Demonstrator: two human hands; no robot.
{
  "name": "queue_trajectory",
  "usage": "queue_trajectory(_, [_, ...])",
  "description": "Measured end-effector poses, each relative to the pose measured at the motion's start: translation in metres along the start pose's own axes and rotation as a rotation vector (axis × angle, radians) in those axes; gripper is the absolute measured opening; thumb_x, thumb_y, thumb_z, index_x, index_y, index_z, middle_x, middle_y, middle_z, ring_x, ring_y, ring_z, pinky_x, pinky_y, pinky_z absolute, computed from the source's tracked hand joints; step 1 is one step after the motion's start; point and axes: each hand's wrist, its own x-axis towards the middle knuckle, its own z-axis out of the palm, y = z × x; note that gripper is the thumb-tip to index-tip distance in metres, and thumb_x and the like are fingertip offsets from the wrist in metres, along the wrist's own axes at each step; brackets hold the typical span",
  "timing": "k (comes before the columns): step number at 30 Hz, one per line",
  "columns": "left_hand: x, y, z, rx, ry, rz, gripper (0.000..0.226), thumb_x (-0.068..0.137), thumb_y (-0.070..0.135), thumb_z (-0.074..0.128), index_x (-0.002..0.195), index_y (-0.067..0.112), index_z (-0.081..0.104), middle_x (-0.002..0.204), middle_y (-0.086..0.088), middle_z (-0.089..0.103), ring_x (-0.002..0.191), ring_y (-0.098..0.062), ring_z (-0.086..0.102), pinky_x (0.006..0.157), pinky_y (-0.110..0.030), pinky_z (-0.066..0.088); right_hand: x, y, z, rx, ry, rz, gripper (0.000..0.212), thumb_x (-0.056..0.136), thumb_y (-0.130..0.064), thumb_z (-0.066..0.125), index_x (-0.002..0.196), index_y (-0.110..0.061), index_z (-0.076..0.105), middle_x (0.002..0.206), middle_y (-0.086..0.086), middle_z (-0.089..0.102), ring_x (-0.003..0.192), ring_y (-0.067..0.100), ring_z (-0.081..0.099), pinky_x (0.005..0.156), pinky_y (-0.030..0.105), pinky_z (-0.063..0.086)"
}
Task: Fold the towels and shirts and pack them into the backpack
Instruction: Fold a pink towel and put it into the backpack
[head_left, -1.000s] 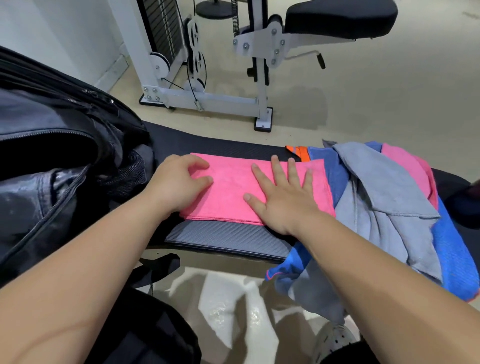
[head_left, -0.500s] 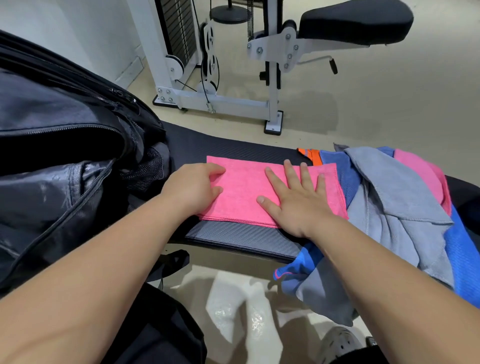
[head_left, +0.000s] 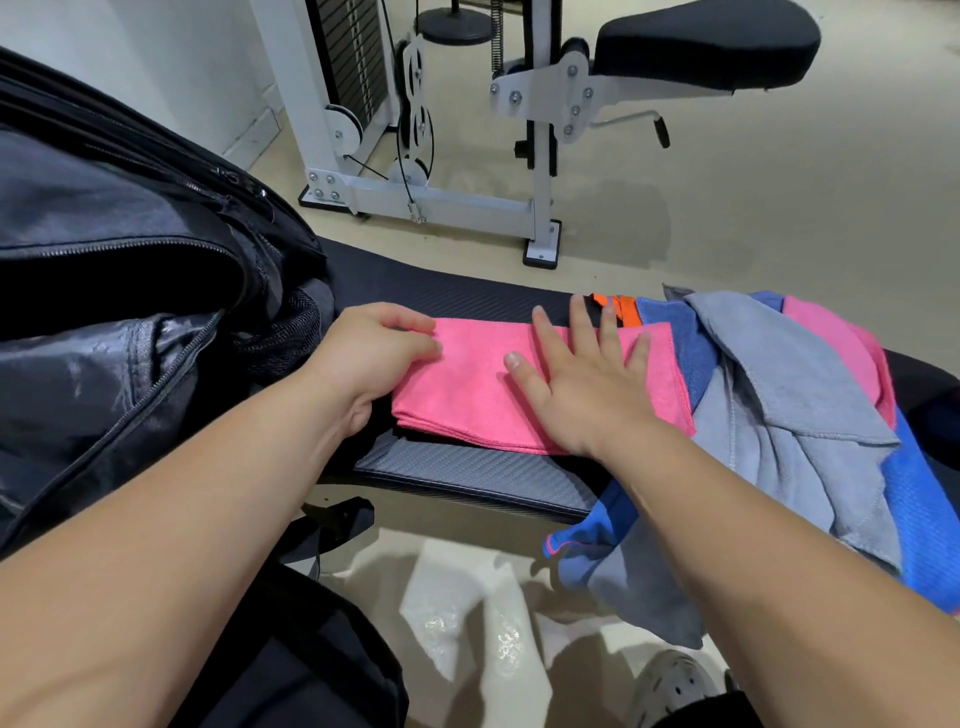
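Observation:
A folded pink towel (head_left: 478, 384) lies on the black padded bench (head_left: 467, 475). My left hand (head_left: 371, 358) curls over the towel's left end, fingers on top, and that end sits slightly raised off the bench. My right hand (head_left: 582, 379) lies flat on the towel's right half with its fingers spread. The open black backpack (head_left: 130, 312) stands at the left, right beside my left hand. A loose pile sits to the right: a grey towel (head_left: 779, 374), a blue shirt (head_left: 919, 514), another pink cloth (head_left: 847, 338) and a bit of orange fabric (head_left: 615, 306).
A white weight machine (head_left: 415, 192) with a black padded seat (head_left: 706, 41) stands on the beige floor behind the bench. Part of the pile hangs over the bench's near edge. A grey perforated shoe (head_left: 675, 686) shows at the bottom right.
My right hand has slid a little farther across the towel. My left hand has closed on the towel's left end, which has lifted slightly. The camera shifted.

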Motion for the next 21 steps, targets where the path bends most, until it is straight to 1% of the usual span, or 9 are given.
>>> queue_trajectory(3, [-0.002,0.002,0.001,-0.087,-0.051,-0.099,0.022,0.085,-0.005,0.068,0.097,0.012,0.075,0.086,-0.009,0.072,0.06,-0.014,0.064,0.056,-0.023,0.053,0.0,-0.001,0.012,-0.056,-0.043,-0.008,0.078,0.09,-0.079,0.004,0.156,-0.043,-0.013,0.165,0.0,-0.025,0.15,0.033,-0.026,0.117,0.064,-0.013])
queue_trajectory(5, [-0.003,0.003,0.0,-0.119,-0.099,-0.149,0.023,0.088,-0.004,0.063,0.103,0.011,0.073,0.083,-0.008,0.069,0.057,-0.013,0.06,0.049,-0.022,0.052,0.0,0.001,0.016,-0.067,-0.031,-0.007,0.078,0.089,-0.08,0.004,0.156,-0.043,-0.015,0.165,-0.001,-0.025,0.15,0.033,-0.026,0.117,0.064,-0.014])
queue_trajectory(8, [-0.003,0.001,-0.002,-0.146,-0.161,-0.189,0.027,0.09,-0.005,0.061,0.11,0.01,0.07,0.087,-0.009,0.068,0.062,-0.015,0.06,0.05,-0.024,0.054,0.0,0.001,0.016,-0.065,-0.021,-0.003,0.078,0.089,-0.08,0.004,0.155,-0.044,-0.015,0.165,-0.001,-0.025,0.15,0.033,-0.026,0.117,0.064,-0.014])
queue_trajectory(12, [0.0,-0.001,-0.007,-0.157,-0.243,-0.247,0.031,0.09,-0.003,0.063,0.113,0.017,0.067,0.084,-0.006,0.067,0.061,-0.015,0.057,0.057,-0.028,0.051,-0.001,0.001,0.017,-0.064,-0.015,-0.003,0.078,0.089,-0.08,0.005,0.155,-0.044,-0.015,0.165,-0.001,-0.025,0.151,0.033,-0.025,0.117,0.063,-0.015])
queue_trajectory(15, [-0.004,-0.006,-0.005,-0.078,-0.319,-0.285,0.032,0.092,0.004,0.063,0.116,0.025,0.064,0.073,-0.005,0.061,0.051,-0.015,0.05,0.047,-0.024,0.045,-0.001,0.001,0.018,-0.062,0.001,-0.002,0.078,0.089,-0.08,0.005,0.156,-0.044,-0.013,0.166,0.0,-0.022,0.151,0.033,-0.024,0.117,0.064,-0.013])
queue_trajectory(16, [-0.005,-0.008,-0.003,-0.086,-0.332,-0.274,0.035,0.092,0.003,0.062,0.118,0.026,0.063,0.079,-0.007,0.063,0.055,-0.017,0.052,0.049,-0.026,0.047,-0.001,0.001,0.018,-0.064,0.005,-0.001,0.079,0.089,-0.08,0.005,0.156,-0.044,-0.013,0.166,0.0,-0.022,0.151,0.033,-0.023,0.117,0.064,-0.013])
queue_trajectory(17, [-0.006,-0.01,-0.001,-0.112,-0.327,-0.246,0.039,0.091,-0.001,0.061,0.12,0.026,0.064,0.091,-0.008,0.066,0.063,-0.019,0.057,0.055,-0.03,0.05,-0.001,0.001,0.018,-0.065,0.005,0.0,0.079,0.089,-0.08,0.005,0.156,-0.044,-0.012,0.166,0.0,-0.021,0.151,0.033,-0.023,0.118,0.064,-0.013])
queue_trajectory(19, [-0.005,-0.013,0.002,-0.101,-0.255,-0.134,0.048,0.087,-0.009,0.062,0.121,0.025,0.067,0.114,-0.008,0.068,0.082,-0.019,0.064,0.068,-0.031,0.053,-0.001,0.001,0.018,-0.063,0.004,0.0,0.079,0.089,-0.08,0.005,0.156,-0.044,-0.012,0.166,0.0,-0.021,0.151,0.032,-0.023,0.118,0.064,-0.013])
queue_trajectory(21, [-0.004,-0.015,0.001,0.007,-0.164,-0.008,0.053,0.081,-0.013,0.065,0.121,0.023,0.069,0.116,-0.009,0.07,0.082,-0.015,0.064,0.07,-0.025,0.051,-0.001,0.001,0.018,-0.063,0.009,-0.003,0.079,0.088,-0.081,0.005,0.156,-0.044,-0.012,0.167,0.0,-0.02,0.152,0.032,-0.023,0.118,0.064,-0.013])
